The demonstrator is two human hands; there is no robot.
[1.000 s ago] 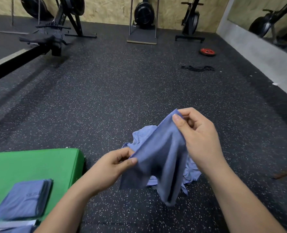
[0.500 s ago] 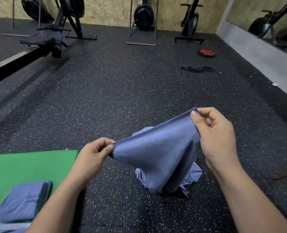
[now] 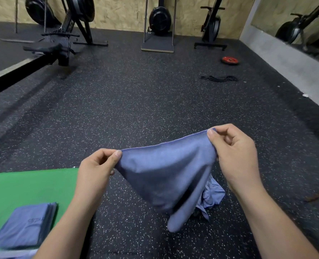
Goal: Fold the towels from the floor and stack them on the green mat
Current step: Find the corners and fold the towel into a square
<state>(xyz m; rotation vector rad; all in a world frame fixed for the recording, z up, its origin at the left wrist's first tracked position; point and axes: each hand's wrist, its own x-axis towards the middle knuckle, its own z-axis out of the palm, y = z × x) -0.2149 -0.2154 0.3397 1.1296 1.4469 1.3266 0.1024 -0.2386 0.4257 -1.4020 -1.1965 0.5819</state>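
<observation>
A blue towel hangs in the air between my hands, its top edge pulled fairly straight and its lower part drooping to a point. My left hand pinches the towel's left corner. My right hand pinches its right corner, a bit higher. Behind the hanging towel, a crumpled pile of blue towels lies on the dark floor, mostly hidden. The green mat sits at the lower left, with a stack of folded blue towels on it.
Black speckled rubber floor all around. A rowing machine rail runs along the left. Exercise machines stand at the far wall. A red weight plate and a black band lie at the far right, near a grey ledge.
My hands moved apart, the left one leftward and the right one rightward, spreading the towel's top edge from bunched to stretched out between them.
</observation>
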